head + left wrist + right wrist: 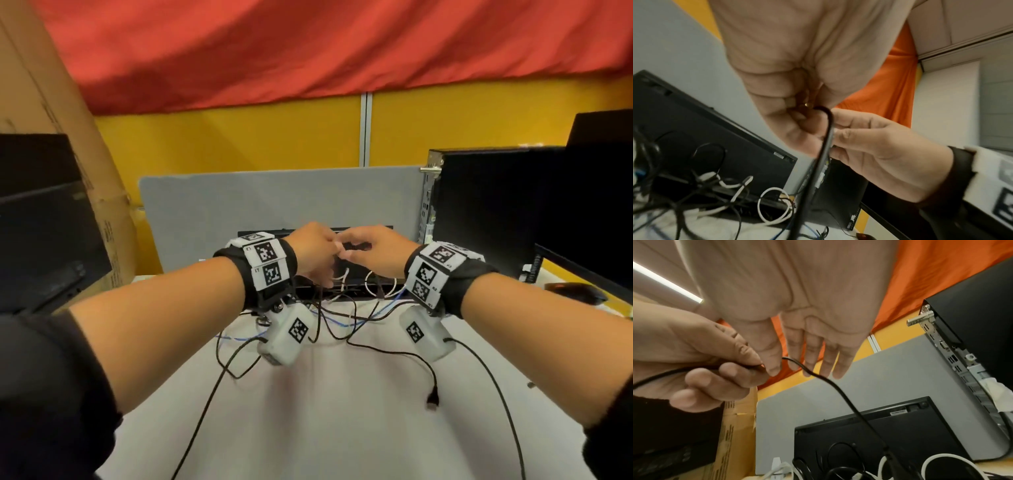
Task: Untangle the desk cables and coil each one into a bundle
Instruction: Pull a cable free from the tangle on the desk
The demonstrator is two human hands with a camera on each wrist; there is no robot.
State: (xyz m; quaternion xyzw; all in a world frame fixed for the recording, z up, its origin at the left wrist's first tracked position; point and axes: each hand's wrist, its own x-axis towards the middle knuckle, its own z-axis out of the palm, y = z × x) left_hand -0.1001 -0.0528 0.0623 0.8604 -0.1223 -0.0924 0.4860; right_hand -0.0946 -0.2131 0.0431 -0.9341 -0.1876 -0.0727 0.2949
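Above the desk (342, 428), your left hand (311, 253) pinched the black cable (838, 391) tight. Your right hand (380, 253), just beside it, touched the cable with nearly straight fingers; whether it gripped, I cannot tell. Beyond, the cable dropped away into the tangle (342, 308).

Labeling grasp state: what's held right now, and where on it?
A black cable, at a bend along its run: left hand grips it in curled fingers, right hand pinches it just beside.
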